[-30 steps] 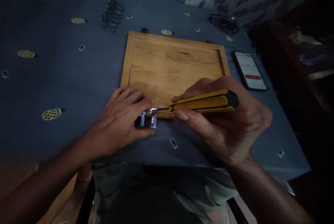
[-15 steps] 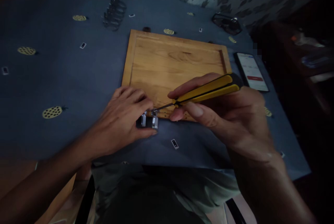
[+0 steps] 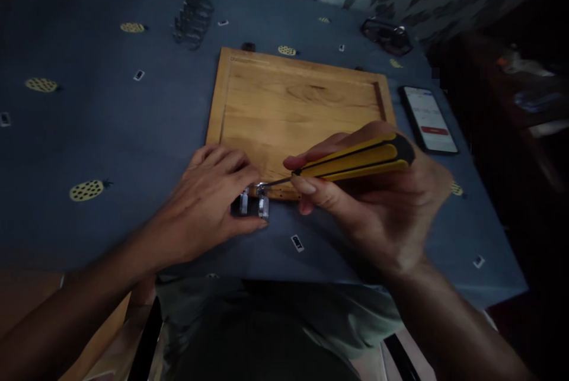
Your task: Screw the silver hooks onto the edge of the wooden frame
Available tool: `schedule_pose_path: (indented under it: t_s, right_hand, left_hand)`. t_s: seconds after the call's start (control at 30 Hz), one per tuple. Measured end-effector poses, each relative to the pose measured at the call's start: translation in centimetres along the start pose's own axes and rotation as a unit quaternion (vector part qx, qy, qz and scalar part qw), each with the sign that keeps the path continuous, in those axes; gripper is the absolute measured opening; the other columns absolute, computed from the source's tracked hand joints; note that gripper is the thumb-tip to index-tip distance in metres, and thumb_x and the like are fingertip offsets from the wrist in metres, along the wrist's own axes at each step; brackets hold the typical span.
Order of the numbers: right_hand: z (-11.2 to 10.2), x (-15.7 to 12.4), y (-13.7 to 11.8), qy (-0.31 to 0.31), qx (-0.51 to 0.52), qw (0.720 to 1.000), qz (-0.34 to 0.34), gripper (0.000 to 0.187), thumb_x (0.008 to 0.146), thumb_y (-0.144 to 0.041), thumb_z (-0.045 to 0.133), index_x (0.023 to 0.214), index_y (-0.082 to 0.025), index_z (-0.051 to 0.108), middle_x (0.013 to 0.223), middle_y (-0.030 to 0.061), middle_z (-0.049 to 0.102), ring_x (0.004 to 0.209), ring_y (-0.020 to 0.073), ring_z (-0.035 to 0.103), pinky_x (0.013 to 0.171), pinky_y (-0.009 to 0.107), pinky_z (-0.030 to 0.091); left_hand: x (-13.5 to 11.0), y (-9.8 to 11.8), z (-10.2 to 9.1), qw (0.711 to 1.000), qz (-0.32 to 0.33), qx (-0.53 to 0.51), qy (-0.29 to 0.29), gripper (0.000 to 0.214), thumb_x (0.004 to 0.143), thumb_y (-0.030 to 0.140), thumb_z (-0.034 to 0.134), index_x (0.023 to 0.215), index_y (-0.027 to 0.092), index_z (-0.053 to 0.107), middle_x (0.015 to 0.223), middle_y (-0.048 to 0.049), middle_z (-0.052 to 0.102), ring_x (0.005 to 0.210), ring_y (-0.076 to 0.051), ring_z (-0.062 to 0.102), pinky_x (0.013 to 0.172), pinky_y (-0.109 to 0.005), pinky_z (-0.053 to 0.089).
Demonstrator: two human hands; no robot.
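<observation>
A framed wooden panel (image 3: 302, 108) lies flat on the table. At its near edge, left of the middle, is a shiny metal hinge (image 3: 264, 206) with two silver parts sticking out past the wood. My left hand (image 3: 213, 191) is closed around the hinge, its fingers resting on the panel and the thumb reaching below the metal. In my right hand (image 3: 377, 209) is a yellow and black screwdriver (image 3: 355, 159), tilted, its shaft pointing left. The screwdriver's tip meets the hinge at the panel edge; any screw there is too small to make out.
A phone (image 3: 429, 120) with a lit screen lies right of the panel. Behind are dark glasses (image 3: 386, 36) and a dark hair claw clip (image 3: 193, 18). The blue tablecloth (image 3: 111, 132) has a pineapple print. Small dark lumps (image 3: 249, 47) sit at the panel's far edge.
My right hand has rolled the screwdriver's handle and shifted its grip, with the thumb now nearer the shaft. The tip stays at the hinge. My left hand has hardly moved.
</observation>
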State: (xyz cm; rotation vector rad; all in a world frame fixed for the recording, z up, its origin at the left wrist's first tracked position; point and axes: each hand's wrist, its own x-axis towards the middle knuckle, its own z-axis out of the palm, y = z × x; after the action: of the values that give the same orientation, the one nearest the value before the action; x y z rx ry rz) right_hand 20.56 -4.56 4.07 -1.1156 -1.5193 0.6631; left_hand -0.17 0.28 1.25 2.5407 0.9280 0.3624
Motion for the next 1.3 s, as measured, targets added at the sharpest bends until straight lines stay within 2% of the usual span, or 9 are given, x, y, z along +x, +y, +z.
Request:
schedule_pose_path:
  t_s: [0.17, 0.27, 0.4, 0.53, 0.77, 0.97, 1.07, 1.2, 1.3]
  right_hand:
    - [1.0, -0.4, 0.6, 0.053, -0.017, 0.998, -0.027, 0.032, 0.074, -0.029, 0.1, 0.081, -0.024, 0.069, 0.079, -0.0034, 0.073, 0.06, 0.0118, 0.071, 0.048, 0.02, 0.059]
    - [0.7, -0.1, 0.4, 0.032, -0.021, 0.999, -0.019, 0.03, 0.076, -0.031, 0.099, 0.085, -0.024, 0.071, 0.082, -0.0021, 0.073, 0.07, 0.0148, 0.075, 0.051, 0.021, 0.061]
    - [-0.5, 0.2, -0.1, -0.045, 0.029, 0.998, 0.025, 0.025, 0.09, -0.032, 0.088, 0.113, -0.03, 0.079, 0.101, -0.0012, 0.077, 0.076, 0.0144, 0.078, 0.062, 0.024, 0.068]
    - [-1.2, 0.4, -0.3, -0.079, 0.061, 0.995, 0.013, 0.014, 0.093, -0.019, 0.083, 0.104, -0.027, 0.082, 0.106, -0.0015, 0.079, 0.071, 0.011, 0.074, 0.056, 0.022, 0.065]
    - [-0.5, 0.0, -0.1, -0.001, -0.078, 0.995, -0.055, 0.011, 0.089, -0.024, 0.088, 0.095, -0.03, 0.081, 0.09, -0.0027, 0.078, 0.061, 0.014, 0.066, 0.054, 0.033, 0.054]
    - [0.7, -0.7, -0.5, 0.052, -0.226, 0.97, -0.072, 0.02, 0.098, -0.035, 0.077, 0.082, -0.027, 0.069, 0.076, 0.0009, 0.07, 0.065, 0.0187, 0.064, 0.059, 0.038, 0.049]
    - [0.7, -0.6, -0.5, 0.036, -0.221, 0.972, -0.074, 0.021, 0.098, -0.035, 0.077, 0.081, -0.026, 0.069, 0.075, 0.0009, 0.069, 0.069, 0.0192, 0.067, 0.059, 0.036, 0.05]
    - [0.1, -0.3, -0.4, 0.01, -0.112, 0.991, -0.075, 0.009, 0.092, -0.027, 0.084, 0.094, -0.027, 0.075, 0.088, -0.0004, 0.075, 0.071, 0.0176, 0.07, 0.061, 0.035, 0.055]
    - [-0.4, -0.4, -1.1, 0.081, -0.082, 0.99, -0.082, 0.008, 0.093, -0.023, 0.081, 0.098, -0.029, 0.079, 0.1, -0.0005, 0.079, 0.069, 0.0167, 0.07, 0.063, 0.037, 0.06]
  left_hand:
    - [0.0, -0.1, 0.2, 1.0, 0.004, -0.002, 0.014, 0.031, 0.088, 0.043, 0.084, 0.105, 0.02, 0.072, 0.11, -0.0066, 0.071, 0.111, -0.033, 0.064, 0.101, -0.051, 0.048]
    - [0.1, -0.1, 0.2, 1.0, 0.002, -0.004, 0.017, 0.029, 0.089, 0.043, 0.083, 0.105, 0.021, 0.072, 0.11, -0.0057, 0.071, 0.111, -0.032, 0.063, 0.102, -0.051, 0.047]
    - [0.2, -0.1, 0.1, 1.0, 0.0, -0.012, 0.002, 0.031, 0.086, 0.043, 0.086, 0.106, 0.023, 0.072, 0.109, -0.0044, 0.071, 0.112, -0.032, 0.064, 0.103, -0.051, 0.046]
    - [0.2, 0.0, -0.1, 1.0, -0.008, -0.011, -0.007, 0.032, 0.085, 0.041, 0.087, 0.107, 0.023, 0.072, 0.112, -0.0049, 0.071, 0.115, -0.032, 0.063, 0.106, -0.052, 0.045]
    - [0.0, 0.1, 0.0, 1.0, 0.008, -0.001, 0.007, 0.031, 0.087, 0.04, 0.086, 0.106, 0.02, 0.073, 0.107, -0.0069, 0.07, 0.11, -0.033, 0.064, 0.101, -0.053, 0.048]
    - [0.1, -0.1, 0.4, 1.0, 0.001, -0.006, 0.018, 0.032, 0.085, 0.044, 0.087, 0.103, 0.022, 0.072, 0.107, -0.0051, 0.07, 0.11, -0.033, 0.064, 0.1, -0.052, 0.048]
    - [0.0, -0.1, 0.3, 1.0, 0.007, -0.013, 0.022, 0.033, 0.084, 0.042, 0.089, 0.102, 0.02, 0.071, 0.105, -0.0048, 0.069, 0.108, -0.033, 0.064, 0.099, -0.052, 0.048]
    - [0.0, -0.1, 0.2, 1.0, 0.008, -0.022, 0.019, 0.033, 0.083, 0.038, 0.091, 0.103, 0.02, 0.071, 0.106, -0.0048, 0.069, 0.108, -0.032, 0.063, 0.098, -0.051, 0.047]
    - [0.0, -0.1, 0.4, 0.999, 0.01, -0.02, 0.028, 0.035, 0.082, 0.04, 0.091, 0.102, 0.02, 0.071, 0.106, -0.0051, 0.07, 0.108, -0.032, 0.063, 0.099, -0.051, 0.047]
